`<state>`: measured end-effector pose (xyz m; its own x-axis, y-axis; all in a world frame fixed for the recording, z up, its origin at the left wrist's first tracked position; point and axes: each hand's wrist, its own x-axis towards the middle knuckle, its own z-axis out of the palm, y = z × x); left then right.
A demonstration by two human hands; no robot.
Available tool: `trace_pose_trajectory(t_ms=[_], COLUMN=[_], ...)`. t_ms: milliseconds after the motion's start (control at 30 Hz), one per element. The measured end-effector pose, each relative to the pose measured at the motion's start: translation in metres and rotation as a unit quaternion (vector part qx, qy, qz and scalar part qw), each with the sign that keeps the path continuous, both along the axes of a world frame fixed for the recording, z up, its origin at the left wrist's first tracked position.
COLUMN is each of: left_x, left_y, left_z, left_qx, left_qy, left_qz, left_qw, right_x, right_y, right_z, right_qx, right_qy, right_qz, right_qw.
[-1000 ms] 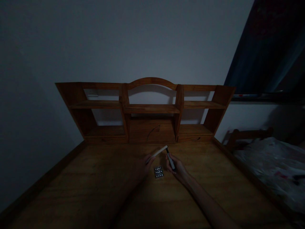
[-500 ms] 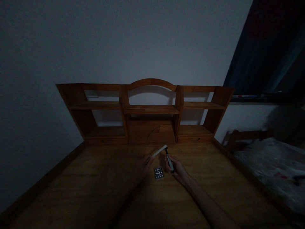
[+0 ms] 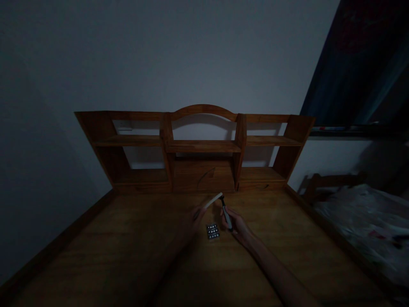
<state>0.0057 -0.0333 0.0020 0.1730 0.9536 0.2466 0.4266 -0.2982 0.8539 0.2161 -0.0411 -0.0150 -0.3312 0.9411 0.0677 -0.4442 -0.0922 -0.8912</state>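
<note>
My left hand [image 3: 198, 215], dim in the shadow, is closed around the lower end of a pale flat strip [image 3: 213, 200] that slants up to the right. In my right hand [image 3: 234, 221] is a slim hand tool with a grey and black handle [image 3: 227, 216], its kind unclear in the dark. The tool's black head meets or lies very close to the strip's upper end; touching or not, I cannot tell. Between my hands, on the desk, lies a small dark case [image 3: 212, 230] with rows of shiny little pieces.
A wooden desk [image 3: 128, 247] lies beneath my hands, with raised side edges. At its back stands a wooden shelf unit [image 3: 203, 147] against the pale wall [image 3: 191, 55]. A dark curtain [image 3: 351, 72] and a plastic-covered heap [image 3: 361, 226] are on the right.
Both hands keep nearly the same place and hold. The strip's upper end and the tool's head have shifted very slightly left and up.
</note>
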Motion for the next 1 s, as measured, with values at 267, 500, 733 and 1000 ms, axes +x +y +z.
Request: trace_pose_trajectory(t_ms=[267,500,733,1000], left_x=[0.001,0.001,-0.004,-0.003], left_y=[0.001,-0.001,0.010,0.014], left_z=[0.004,0.003,-0.007,-0.018], left_qx=[-0.012,-0.002,-0.004,-0.003], left_qy=[-0.014,-0.009,0.000,-0.055], left_qz=[0.015,-0.007,0.027,0.021], left_qw=[1.000,1.000,1.000,0.998], right_x=[0.000,-0.001,0.000,0.006], right_y=[-0.006,-0.005,0.000,0.006], right_z=[0.007,0.009,0.005,0.000], right_qx=[0.012,0.026,0.052,0.094], right_qy=[-0.029,-0.024,-0.052,-0.147], right_qz=[-0.021,-0.016,-0.061,-0.137], right_qw=[0.999,0.999,0.995,0.975])
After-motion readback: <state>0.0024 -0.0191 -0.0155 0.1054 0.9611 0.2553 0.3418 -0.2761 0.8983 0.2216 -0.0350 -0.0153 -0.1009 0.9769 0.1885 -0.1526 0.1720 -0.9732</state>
